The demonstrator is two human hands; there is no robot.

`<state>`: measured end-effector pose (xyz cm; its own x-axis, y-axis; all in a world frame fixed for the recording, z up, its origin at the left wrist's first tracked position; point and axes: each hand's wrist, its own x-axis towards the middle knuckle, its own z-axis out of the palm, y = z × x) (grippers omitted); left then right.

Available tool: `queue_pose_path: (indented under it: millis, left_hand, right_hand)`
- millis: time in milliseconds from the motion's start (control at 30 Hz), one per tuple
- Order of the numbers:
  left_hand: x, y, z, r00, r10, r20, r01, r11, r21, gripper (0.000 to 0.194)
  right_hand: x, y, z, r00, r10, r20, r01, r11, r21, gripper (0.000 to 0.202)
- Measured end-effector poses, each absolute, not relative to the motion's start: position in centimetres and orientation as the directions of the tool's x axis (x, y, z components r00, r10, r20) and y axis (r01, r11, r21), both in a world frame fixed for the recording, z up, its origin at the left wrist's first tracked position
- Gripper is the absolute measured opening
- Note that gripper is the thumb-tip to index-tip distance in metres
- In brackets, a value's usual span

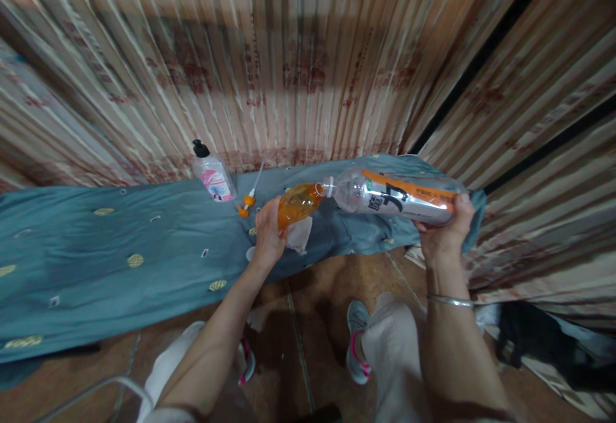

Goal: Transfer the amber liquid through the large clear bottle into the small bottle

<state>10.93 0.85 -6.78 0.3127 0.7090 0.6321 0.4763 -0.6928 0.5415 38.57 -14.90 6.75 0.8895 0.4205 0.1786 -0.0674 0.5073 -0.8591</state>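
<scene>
My left hand [270,233] is wrapped round an orange bottle [299,206], tilted with its mouth up to the right. My right hand [445,230] grips the base end of a large clear plastic bottle [399,197] with an orange and white label, lying almost level in the air. The necks of the two bottles meet, mouth to mouth. An orange pump top [247,205] with a thin tube lies on the blue-green cloth [178,243], left of my left hand. Behind it stands a clear bottle [215,179] with a black pump and a pink label.
Striped curtains [308,76] hang behind and to the right. A white crumpled piece [299,235] and a small white round thing [250,254] lie near my left hand. Below are the tiled floor [308,333] and my shoes. A white cable [113,381] curves at lower left.
</scene>
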Motion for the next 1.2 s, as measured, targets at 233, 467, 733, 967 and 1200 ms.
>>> queue_pose_path:
  millis: [233, 467, 733, 967, 1200]
  left_hand:
    - [10.86, 0.79, -6.56, 0.319, 0.723, 0.613, 0.493, -0.679, 0.544, 0.071]
    - [10.78, 0.76, -6.52, 0.329, 0.724, 0.606, 0.482, -0.681, 0.551, 0.071]
    - [10.89, 0.72, -6.63, 0.315, 0.717, 0.621, 0.487, -0.684, 0.543, 0.070]
    - [10.83, 0.93, -6.94, 0.321, 0.697, 0.642, 0.482, -0.703, 0.522, 0.070]
    - [10.88, 0.94, -6.68, 0.314, 0.719, 0.620, 0.492, -0.682, 0.541, 0.069]
  right_hand:
    - [38.49, -14.92, 6.83, 0.895, 0.412, 0.170, -0.069, 0.505, -0.860, 0.041]
    - [38.55, -14.93, 6.89, 0.891, 0.415, 0.184, -0.055, 0.501, -0.864, 0.042]
    - [38.70, -14.91, 6.69, 0.891, 0.413, 0.186, -0.056, 0.509, -0.859, 0.040]
    - [38.50, -14.89, 6.95, 0.893, 0.413, 0.178, -0.061, 0.504, -0.862, 0.043]
    - [38.67, -14.93, 6.87, 0.886, 0.422, 0.193, -0.052, 0.504, -0.862, 0.044]
